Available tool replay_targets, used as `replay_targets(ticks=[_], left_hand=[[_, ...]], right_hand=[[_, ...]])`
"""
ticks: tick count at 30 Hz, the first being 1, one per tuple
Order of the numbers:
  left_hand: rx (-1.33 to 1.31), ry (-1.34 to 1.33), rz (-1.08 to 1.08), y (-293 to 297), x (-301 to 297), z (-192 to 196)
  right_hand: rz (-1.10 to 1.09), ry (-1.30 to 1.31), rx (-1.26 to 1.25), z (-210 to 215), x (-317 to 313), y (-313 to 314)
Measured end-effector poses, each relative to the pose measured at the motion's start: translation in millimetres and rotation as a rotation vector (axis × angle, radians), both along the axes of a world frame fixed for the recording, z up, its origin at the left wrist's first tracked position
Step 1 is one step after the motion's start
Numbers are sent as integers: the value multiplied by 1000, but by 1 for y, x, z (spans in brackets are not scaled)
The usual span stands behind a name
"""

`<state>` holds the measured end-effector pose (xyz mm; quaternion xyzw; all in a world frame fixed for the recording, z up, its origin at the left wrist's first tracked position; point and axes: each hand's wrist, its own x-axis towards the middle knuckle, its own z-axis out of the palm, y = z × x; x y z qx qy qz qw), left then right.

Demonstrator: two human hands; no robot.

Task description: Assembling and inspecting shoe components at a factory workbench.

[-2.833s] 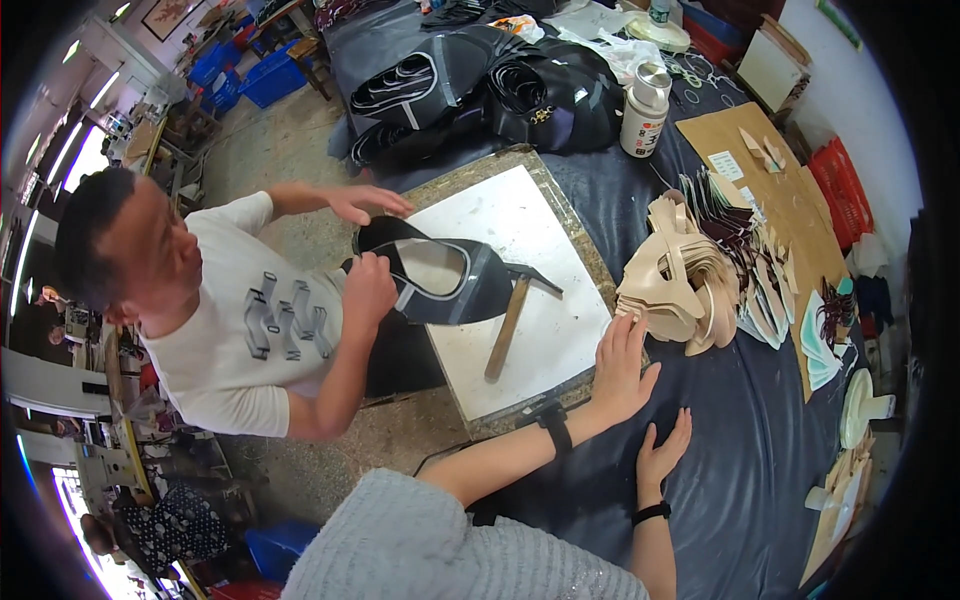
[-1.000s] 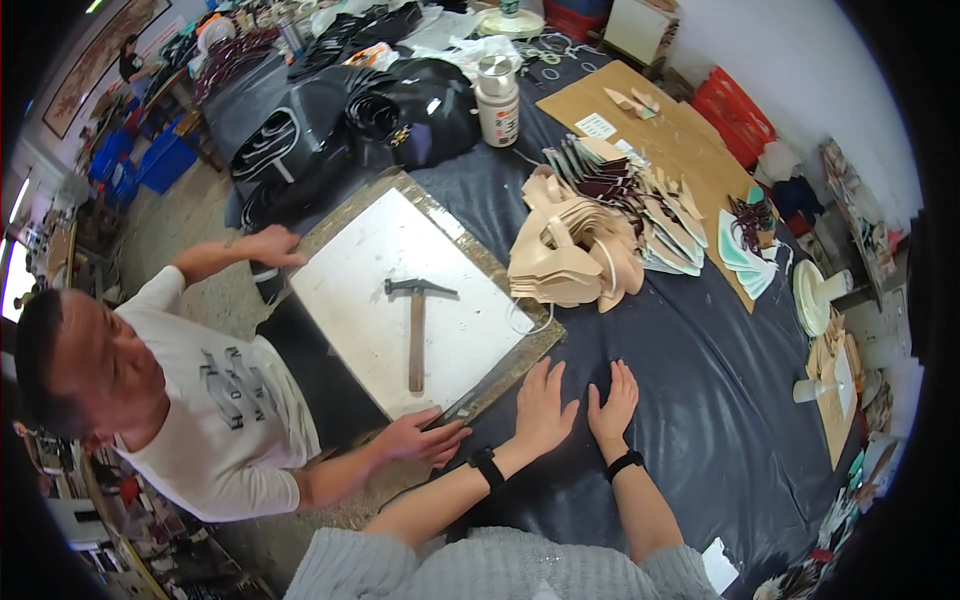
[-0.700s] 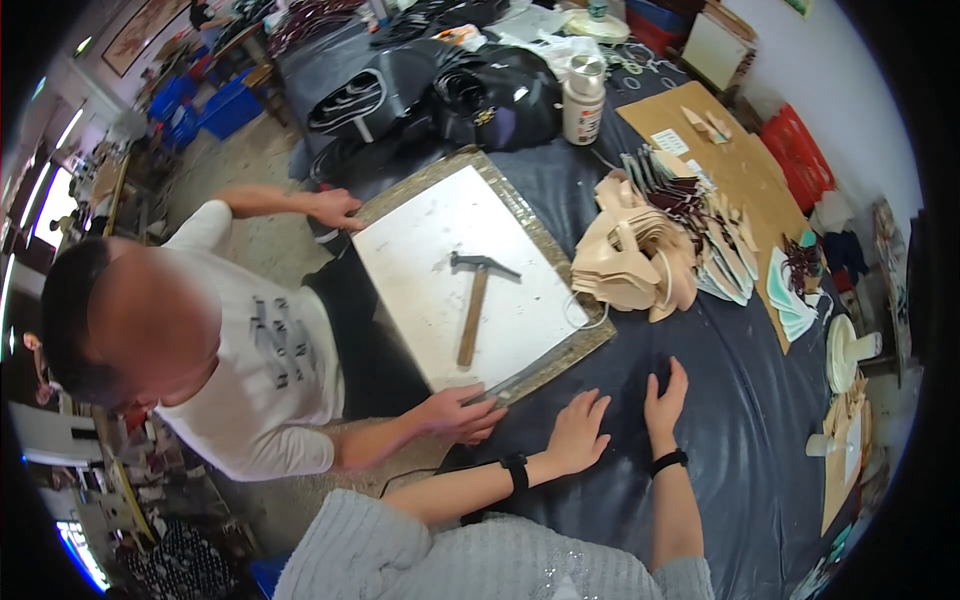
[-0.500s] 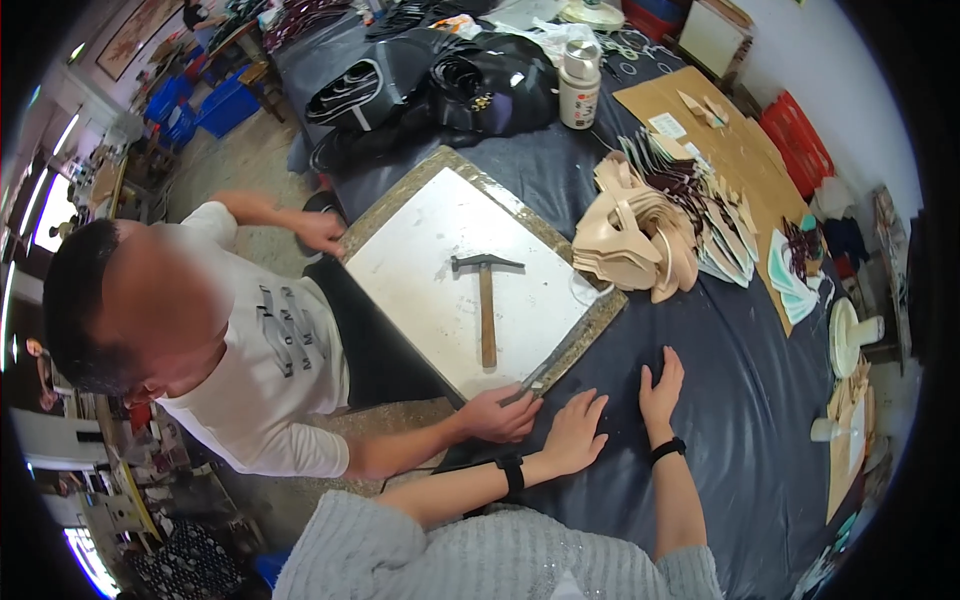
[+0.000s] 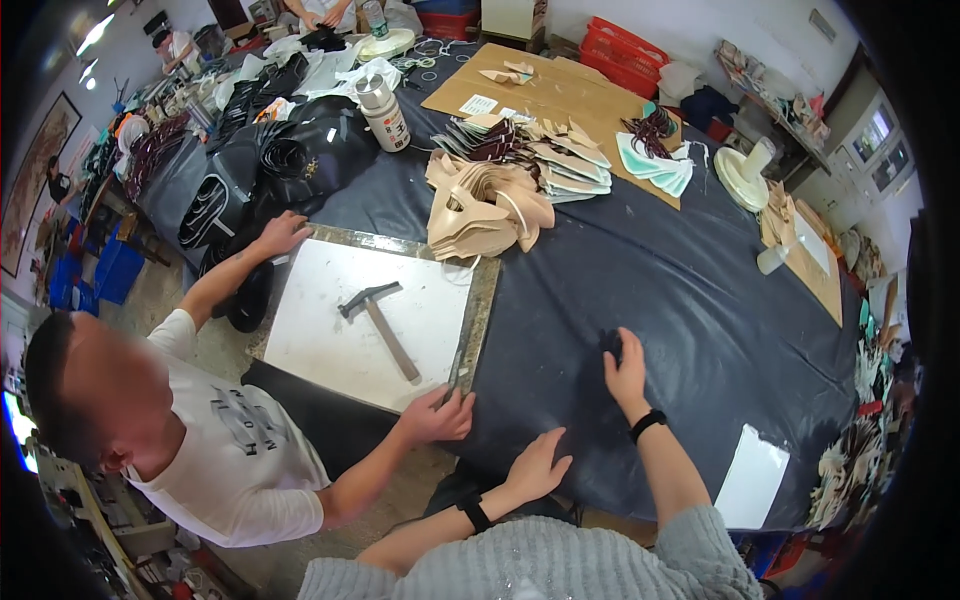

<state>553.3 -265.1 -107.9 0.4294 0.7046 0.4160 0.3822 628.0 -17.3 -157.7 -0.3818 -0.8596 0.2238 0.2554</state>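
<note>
My left hand (image 5: 537,468) is held at the near edge of the black-covered table (image 5: 560,330), fingers stretched out and holding nothing. Farther right, my right hand (image 5: 626,372) is over the dark cover, its thumb apart from the fingers and nothing in it. To the left lies a white board (image 5: 310,320) with a worn brown rim. A hammer with a dark metal head and wooden handle (image 5: 393,342) rests on it. A co-worker's hand (image 5: 438,415) is at the board's near right corner, beside a thin dark strip-like tool (image 5: 458,370). Their other hand (image 5: 284,233) touches the far left corner.
Stacked beige cut pieces (image 5: 480,215) sit beyond the board, with layered dark and pale pieces (image 5: 560,165) behind. A white bottle (image 5: 382,115), black material (image 5: 300,150) and brown cardboard (image 5: 560,90) are farther back. A white sheet (image 5: 752,478) lies at near right.
The view has turned right, so the board, hammer and co-worker appear farther left and the white sheet has come into view. Both my hands stay open and empty.
</note>
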Motion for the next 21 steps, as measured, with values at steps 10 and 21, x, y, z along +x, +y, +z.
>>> replay_targets(ticks=[10, 21], left_hand=[[-219, -236, -10, -81, 20, -20], [-169, -161, 302, -84, 56, -32]], right_hand=[[-162, -94, -113, -2, 81, -29], [-80, 5, -315, -5, 120, -30]])
